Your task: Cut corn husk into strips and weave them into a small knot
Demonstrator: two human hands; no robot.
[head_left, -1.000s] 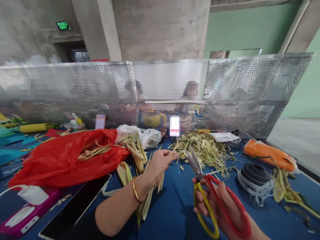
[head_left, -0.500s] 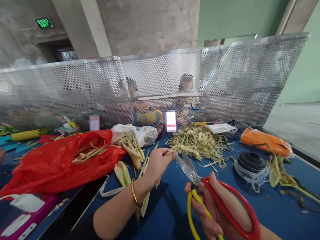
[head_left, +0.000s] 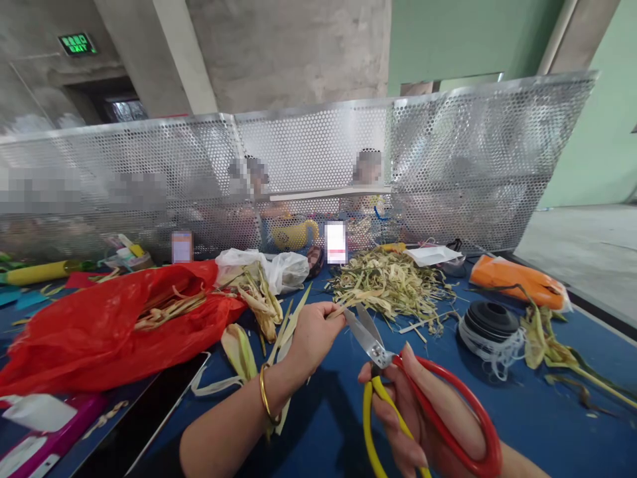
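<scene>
My left hand (head_left: pixel 312 335) is closed on a bunch of long dried husk strips (head_left: pixel 286 332) that hang down under my wrist to the blue tabletop. A gold bangle sits on that wrist. My right hand (head_left: pixel 423 421) grips scissors (head_left: pixel 378 352) with one red and one yellow handle loop. Their steel blades stand slightly apart, tips right at the strip ends poking from my left fingers. Behind the blades lies a heap of cut husk scraps (head_left: pixel 391 285).
A red plastic bag (head_left: pixel 94 325) with husks lies at left, a white bag (head_left: pixel 279 269) behind it. A black tape roll (head_left: pixel 490 322) and an orange packet (head_left: pixel 517 282) sit at right. A perforated metal screen (head_left: pixel 448 159) rims the table; people sit beyond it. A dark tablet (head_left: pixel 144 405) lies near the front left.
The scissors have swung left and closer to my left hand, blade tips now at the strip ends. The view has shifted a little to the right.
</scene>
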